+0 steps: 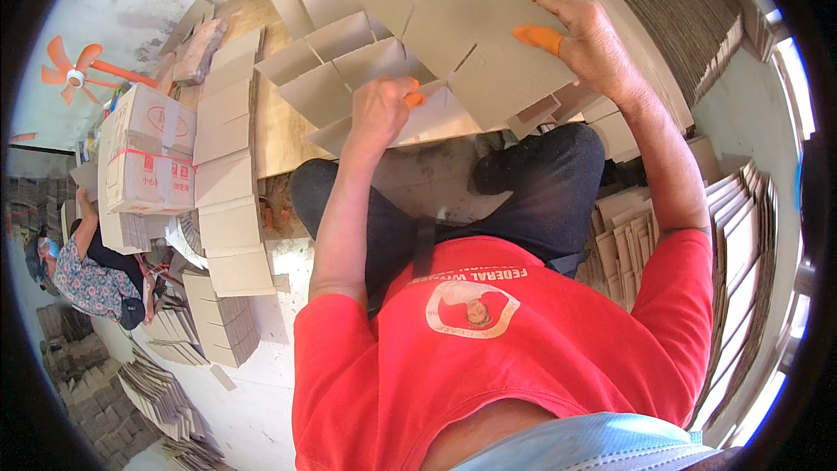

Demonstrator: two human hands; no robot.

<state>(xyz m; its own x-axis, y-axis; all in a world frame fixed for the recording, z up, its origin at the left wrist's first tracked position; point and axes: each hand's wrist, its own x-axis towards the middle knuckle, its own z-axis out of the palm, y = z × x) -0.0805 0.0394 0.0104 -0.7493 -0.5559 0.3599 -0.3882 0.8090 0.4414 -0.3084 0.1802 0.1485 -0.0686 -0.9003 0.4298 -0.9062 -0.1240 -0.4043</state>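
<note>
My right hand (593,39), with orange finger covers, grips the right edge of a large slotted cardboard sheet (462,30). The sheet is tilted above the table. Lower and to the left, my left hand (381,112) is closed at a cardboard divider (370,65), its covered fingertips pinched together. This divider is made of upright crossed strips forming open cells. The sheet hides part of the divider's right side, and my left hand covers the exact spot it grips.
Flat cardboard pieces (228,148) run along the left of the wooden table (283,118), beside a taped carton (150,153). An orange fan (74,74) stands far left. Another person (96,279) works below it. Tall cardboard stacks (680,13) stand at right.
</note>
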